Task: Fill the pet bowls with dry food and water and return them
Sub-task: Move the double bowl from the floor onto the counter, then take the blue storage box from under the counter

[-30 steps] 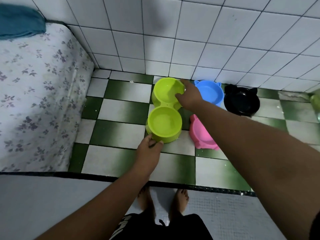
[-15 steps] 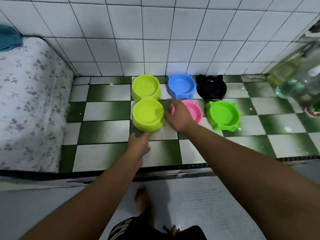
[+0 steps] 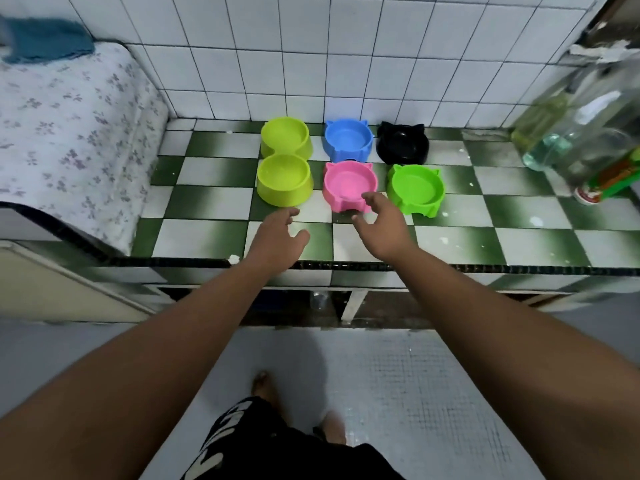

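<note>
On the green-and-white checkered counter (image 3: 207, 233) stand several pet bowls. A lime double bowl (image 3: 284, 165) is at the left. A blue bowl (image 3: 348, 140) and a black bowl (image 3: 401, 143) stand behind, a pink bowl (image 3: 349, 184) and a green bowl (image 3: 416, 189) in front. All look empty of food. My left hand (image 3: 278, 237) hovers open in front of the lime bowl, apart from it. My right hand (image 3: 382, 225) is open just before the pink bowl's near edge; whether its fingertips touch the rim is unclear.
A flower-patterned cover (image 3: 65, 140) with a blue cloth (image 3: 45, 38) on top lies at the left. Clear bottles (image 3: 581, 133), one holding water, lean in at the right. White wall tiles rise behind the bowls. My bare feet are on the grey floor below.
Both hands let go of the lime double bowl and drew back toward the counter's front edge. My view moved back and to the right, showing all the bowls.
</note>
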### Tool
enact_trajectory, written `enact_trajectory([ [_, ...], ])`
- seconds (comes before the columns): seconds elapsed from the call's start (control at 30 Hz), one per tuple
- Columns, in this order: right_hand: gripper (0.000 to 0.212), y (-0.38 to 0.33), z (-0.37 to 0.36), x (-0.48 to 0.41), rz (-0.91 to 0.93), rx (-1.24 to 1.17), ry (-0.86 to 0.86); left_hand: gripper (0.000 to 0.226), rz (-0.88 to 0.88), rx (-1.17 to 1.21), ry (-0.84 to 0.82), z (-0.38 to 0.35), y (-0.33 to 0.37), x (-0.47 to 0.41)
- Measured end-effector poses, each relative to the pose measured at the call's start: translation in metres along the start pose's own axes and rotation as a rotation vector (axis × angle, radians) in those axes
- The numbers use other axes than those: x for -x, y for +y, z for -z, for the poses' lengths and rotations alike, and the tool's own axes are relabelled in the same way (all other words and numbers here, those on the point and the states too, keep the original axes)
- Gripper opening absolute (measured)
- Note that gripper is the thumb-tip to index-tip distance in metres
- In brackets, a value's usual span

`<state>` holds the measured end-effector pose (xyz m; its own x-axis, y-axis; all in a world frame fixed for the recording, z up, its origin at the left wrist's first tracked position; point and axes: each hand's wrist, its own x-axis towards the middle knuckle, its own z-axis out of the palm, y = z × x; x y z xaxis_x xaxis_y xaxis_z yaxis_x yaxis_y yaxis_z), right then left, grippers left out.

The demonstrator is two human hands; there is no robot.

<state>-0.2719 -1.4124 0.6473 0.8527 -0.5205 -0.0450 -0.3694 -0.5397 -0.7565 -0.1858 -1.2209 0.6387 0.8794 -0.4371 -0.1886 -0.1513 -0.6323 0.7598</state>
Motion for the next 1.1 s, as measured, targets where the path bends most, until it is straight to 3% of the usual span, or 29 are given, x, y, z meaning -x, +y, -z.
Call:
enact_trajectory([
  [0.27, 0.049, 0.014, -0.009, 0.052, -0.053, -0.042, -0.012, 0.047, -0.003, -0.067, -0.055, 0.004, -0.024, 0.025],
  [0.87, 0.046, -0.033, -0.078, 0.118, -0.179, -0.154, 0.003, 0.046, -0.019, -0.046, -0.121, 0.065, -0.093, 0.082],
  [0.93, 0.042, -0.031, -0.086, 0.130, -0.185, -0.148, -0.051, 0.045, -0.016, -0.047, -0.137, 0.065, -0.102, 0.091],
  [1.1, 0.048, 0.009, -0.149, 0.176, -0.303, -0.082, -0.444, 0.045, 0.093, -0.064, -0.225, 0.044, -0.175, 0.126],
])
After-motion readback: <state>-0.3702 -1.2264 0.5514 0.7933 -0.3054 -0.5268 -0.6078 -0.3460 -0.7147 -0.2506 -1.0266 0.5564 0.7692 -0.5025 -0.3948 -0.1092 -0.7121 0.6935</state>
